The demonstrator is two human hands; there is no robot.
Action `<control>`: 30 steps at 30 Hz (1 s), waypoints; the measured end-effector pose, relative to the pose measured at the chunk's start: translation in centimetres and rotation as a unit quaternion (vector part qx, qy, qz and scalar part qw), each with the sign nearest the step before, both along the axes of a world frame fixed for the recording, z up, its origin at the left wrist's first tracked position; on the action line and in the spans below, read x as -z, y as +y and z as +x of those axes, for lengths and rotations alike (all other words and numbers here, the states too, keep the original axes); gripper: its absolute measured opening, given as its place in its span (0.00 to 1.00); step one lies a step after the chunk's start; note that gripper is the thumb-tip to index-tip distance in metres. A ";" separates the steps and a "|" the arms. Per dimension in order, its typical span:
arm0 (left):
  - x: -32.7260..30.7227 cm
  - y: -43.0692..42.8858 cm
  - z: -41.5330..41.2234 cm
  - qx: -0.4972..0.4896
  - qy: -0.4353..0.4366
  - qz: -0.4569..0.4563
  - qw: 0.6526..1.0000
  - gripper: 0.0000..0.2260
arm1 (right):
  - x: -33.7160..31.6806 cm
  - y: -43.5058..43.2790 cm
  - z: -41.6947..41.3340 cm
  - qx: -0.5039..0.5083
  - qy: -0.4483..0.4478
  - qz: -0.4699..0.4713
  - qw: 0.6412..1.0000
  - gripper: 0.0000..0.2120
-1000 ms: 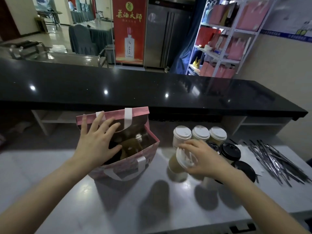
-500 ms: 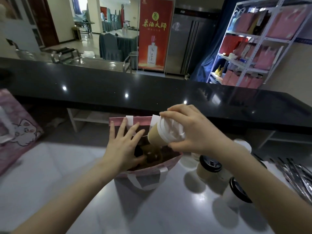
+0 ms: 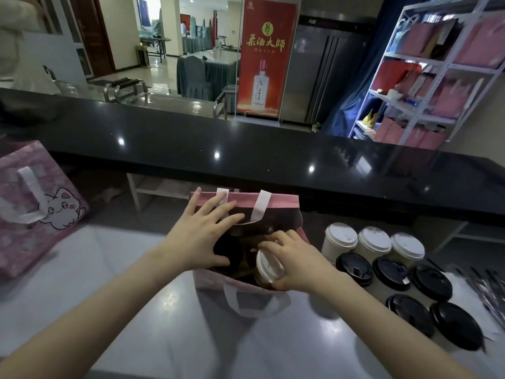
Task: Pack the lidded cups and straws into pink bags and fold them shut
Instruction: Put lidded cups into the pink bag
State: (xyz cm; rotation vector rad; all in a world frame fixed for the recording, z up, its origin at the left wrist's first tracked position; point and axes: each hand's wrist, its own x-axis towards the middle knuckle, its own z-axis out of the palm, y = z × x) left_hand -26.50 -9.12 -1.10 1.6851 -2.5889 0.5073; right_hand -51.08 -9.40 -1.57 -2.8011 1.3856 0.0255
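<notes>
One long black counter (image 3: 246,149) runs across the middle of the frame, and a pale grey table (image 3: 131,302) fills the lower half in front of it. At the upper right stands a white rack (image 3: 440,64) stacked with pink and red bags, and at top centre a red banner (image 3: 266,58) shows a bottle. A closed pink bag with a cartoon cat (image 3: 32,212) leans at the left edge of the frame. In the centre an open pink bag (image 3: 281,199) stands upright on the table, with one white handle hanging down its near wall. The left hand (image 3: 199,236) lies over the left side of the bag's mouth, its fingers spread and straight toward the far rim and its thumb near the front edge. Just beside that hand, a black-lidded cup (image 3: 228,251) sits inside the bag. The right hand (image 3: 295,261) is curled round a white-lidded cup (image 3: 266,268), which is tilted with its lid facing left and its body down in the near right corner of the bag. The two hands are near each other but apart. Just right of the bag, a row of three white-lidded cups (image 3: 373,240) stands on the table, with five black-lidded cups (image 3: 390,273) in front of them toward the lower right. A blurred pile of dark straws (image 3: 489,294) lies at the right edge.
</notes>
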 end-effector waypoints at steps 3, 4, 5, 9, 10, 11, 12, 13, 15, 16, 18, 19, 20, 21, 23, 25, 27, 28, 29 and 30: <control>0.4 0.3 0.3 0.002 -0.005 0.019 1.000 0.50 | -0.1 0.1 -0.3 0.023 -0.011 0.009 1.000 0.38; 0.6 0.6 0.2 0.003 -0.004 0.022 1.000 0.53 | -0.3 -0.1 -0.2 0.032 -0.018 0.012 0.999 0.40; 0.9 0.9 -0.1 0.002 -0.002 0.024 1.000 0.55 | -0.5 -0.3 0.1 0.042 -0.025 0.014 0.999 0.41; 1.3 1.7 -1.4 -0.012 0.007 0.029 0.999 0.62 | -0.9 -1.3 2.0 0.068 -0.030 -0.002 0.997 0.38; 1.3 1.8 -1.7 -0.014 0.010 0.031 0.999 0.62 | -0.9 -1.7 2.5 0.069 -0.024 -0.009 0.997 0.37; 1.2 1.9 -1.9 -0.016 0.012 0.033 0.999 0.63 | -0.7 -2.0 2.9 0.069 -0.017 -0.014 0.997 0.36; 1.2 1.9 -2.0 -0.019 0.013 0.035 0.999 0.63 | -0.5 -2.3 3.3 0.070 -0.009 -0.018 0.997 0.35; 1.1 2.0 -2.1 -0.022 0.013 0.036 0.999 0.63 | -0.2 -2.6 3.7 0.071 -0.003 -0.018 0.997 0.34; 1.0 2.0 -2.2 -0.028 0.013 0.034 0.999 0.63 | 0.4 -3.3 4.4 0.078 0.002 -0.014 0.997 0.31; 0.9 2.0 -2.2 -0.031 0.013 0.032 0.999 0.62 | 0.6 -3.7 4.6 0.082 0.003 -0.008 0.997 0.29; 0.8 2.0 -2.1 -0.035 0.009 0.032 0.999 0.61 | 1.2 -4.4 5.1 0.093 0.013 0.015 0.996 0.29; 0.7 1.9 -2.0 -0.037 0.008 0.032 0.999 0.61 | 1.6 -4.6 5.2 0.098 0.024 0.028 0.995 0.30; 0.6 1.9 -1.9 -0.039 0.008 0.032 0.999 0.61 | 1.9 -4.8 5.3 0.102 0.037 0.039 0.993 0.31; 0.6 1.8 -1.8 -0.041 0.010 0.032 0.999 0.60 | 2.2 -5.0 5.3 0.104 0.048 0.047 0.992 0.31; 0.6 1.8 -1.6 -0.042 0.014 0.030 0.999 0.58 | 2.8 -5.1 5.2 0.106 0.059 0.057 0.991 0.31; 0.6 1.6 -1.4 -0.045 0.018 0.030 0.998 0.57 | 3.2 -5.3 4.9 0.103 0.062 0.054 0.991 0.33; 0.7 1.3 -1.2 -0.047 0.020 0.033 0.998 0.56 | 3.4 -5.6 4.8 0.099 0.060 0.056 0.992 0.34; 0.6 1.2 -1.1 -0.047 0.019 0.033 0.998 0.55 | 3.4 -5.8 4.8 0.100 0.060 0.062 0.991 0.34; 0.7 1.0 -1.0 -0.047 0.018 0.033 0.998 0.54 | 3.6 -6.0 4.9 0.101 0.060 0.069 0.991 0.35; 0.7 0.9 -0.9 -0.046 0.017 0.033 0.998 0.54 | 3.7 -6.1 5.0 0.104 0.060 0.074 0.990 0.35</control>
